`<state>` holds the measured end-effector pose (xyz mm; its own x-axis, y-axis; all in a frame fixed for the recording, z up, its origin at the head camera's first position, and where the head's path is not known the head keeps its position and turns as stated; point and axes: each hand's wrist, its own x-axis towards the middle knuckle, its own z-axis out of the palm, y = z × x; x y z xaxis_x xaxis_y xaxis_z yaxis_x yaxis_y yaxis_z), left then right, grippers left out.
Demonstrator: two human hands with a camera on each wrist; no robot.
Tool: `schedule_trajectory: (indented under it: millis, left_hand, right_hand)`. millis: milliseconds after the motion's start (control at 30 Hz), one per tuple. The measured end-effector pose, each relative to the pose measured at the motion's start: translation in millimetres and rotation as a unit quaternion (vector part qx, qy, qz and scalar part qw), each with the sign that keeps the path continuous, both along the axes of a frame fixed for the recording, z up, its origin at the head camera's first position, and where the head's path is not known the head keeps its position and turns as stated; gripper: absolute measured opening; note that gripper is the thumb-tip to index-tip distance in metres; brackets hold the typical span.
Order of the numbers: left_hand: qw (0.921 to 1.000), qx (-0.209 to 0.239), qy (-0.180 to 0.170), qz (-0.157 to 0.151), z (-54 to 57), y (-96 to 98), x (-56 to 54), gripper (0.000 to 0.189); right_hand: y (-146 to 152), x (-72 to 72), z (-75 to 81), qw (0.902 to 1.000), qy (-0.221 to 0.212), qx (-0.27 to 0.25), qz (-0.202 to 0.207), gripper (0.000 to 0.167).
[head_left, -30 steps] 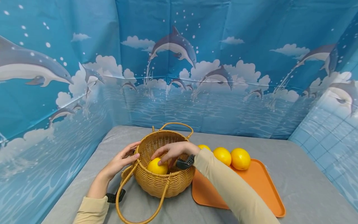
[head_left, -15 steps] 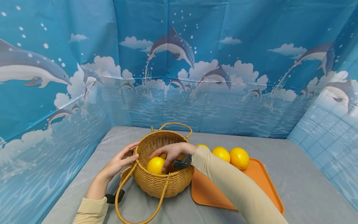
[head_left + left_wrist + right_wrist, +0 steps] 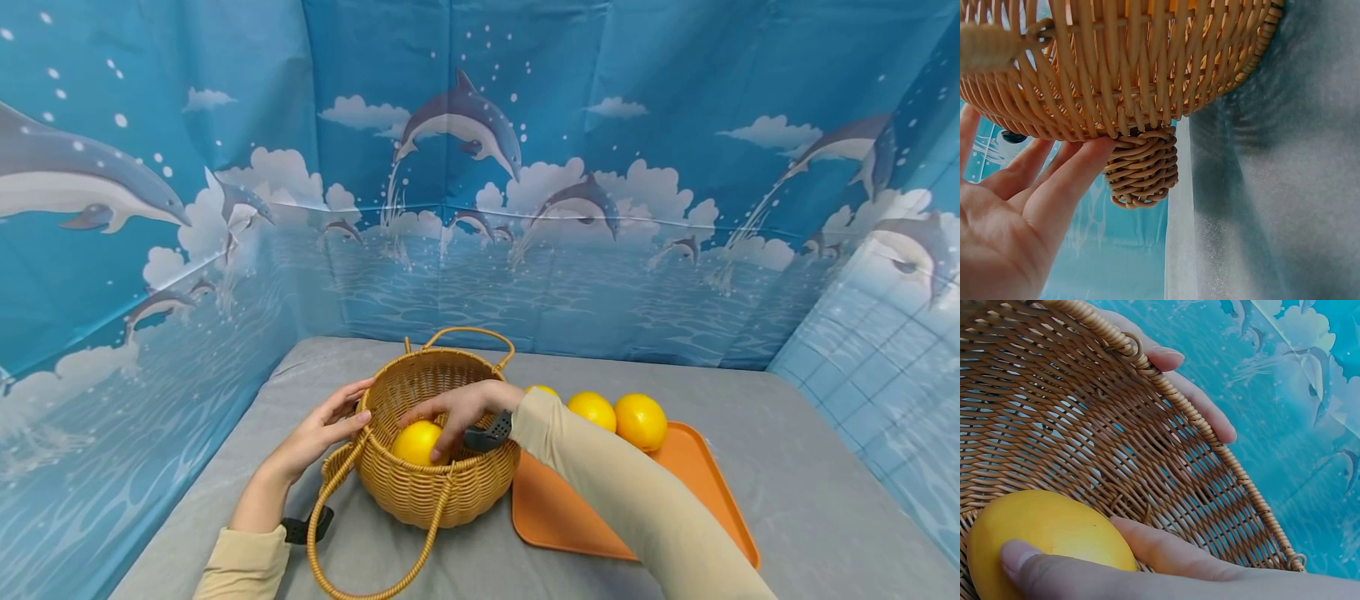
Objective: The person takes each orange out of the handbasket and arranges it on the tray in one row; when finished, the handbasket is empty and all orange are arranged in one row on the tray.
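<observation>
A round wicker basket with two loop handles stands on the grey cloth. Down in it lies an orange, which my right hand holds, thumb on one side and fingers along the other; in the right wrist view the thumb presses the orange. At the left side of the basket, my left hand rests with extended fingers, thumb and a fingertip at the rim. The left wrist view shows those fingers touching the woven wall beside a small wicker stub.
An orange tray lies to the right of the basket, partly behind the right sleeve. Oranges sit in a row at its far edge, one partly hidden by the wrist. A dolphin-printed curtain borders the cloth.
My right thumb has slid down the near right side of the orange. The orange stays in about the same place in the basket. My left hand keeps its place at the rim.
</observation>
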<state>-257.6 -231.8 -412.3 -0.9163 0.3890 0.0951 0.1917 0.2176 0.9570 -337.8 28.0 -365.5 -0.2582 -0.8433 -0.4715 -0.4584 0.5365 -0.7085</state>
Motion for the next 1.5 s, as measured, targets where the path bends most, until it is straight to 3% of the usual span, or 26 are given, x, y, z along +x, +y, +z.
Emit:
schedule_trajectory:
  millis: [500, 833, 1100, 1333, 1500]
  left_hand:
    - [1.0000, 0.003, 0.002, -0.002, 0.3, 0.0, 0.0, 0.055]
    - [1.0000, 0.000, -0.005, 0.001, -0.3, -0.2, -0.8, 0.054]
    - [1.0000, 0.000, -0.007, 0.000, 0.7, -0.2, -0.6, 0.054]
    - [1.0000, -0.003, -0.007, 0.000, 0.7, -0.3, -0.2, 0.054]
    - [1.0000, -0.003, -0.004, 0.000, 0.6, -0.3, -0.6, 0.053]
  right_hand:
    - [0, -0.9, -2.6, 0.9984, 0.036, -0.034, 0.026, 0.063]
    - [1, 0.5, 0.4, 0.9976, 0.040, -0.056, 0.000, 0.064]
    - [1, -1.0, 3.2, 0.9884, 0.101, -0.113, 0.010, 0.065]
    - [7, -1.3, 9.9, 0.9829, 0.105, -0.150, -0.022, 0.065]
    - [15, -0.2, 23.1, 0.9744, 0.105, -0.194, -0.045, 0.064]
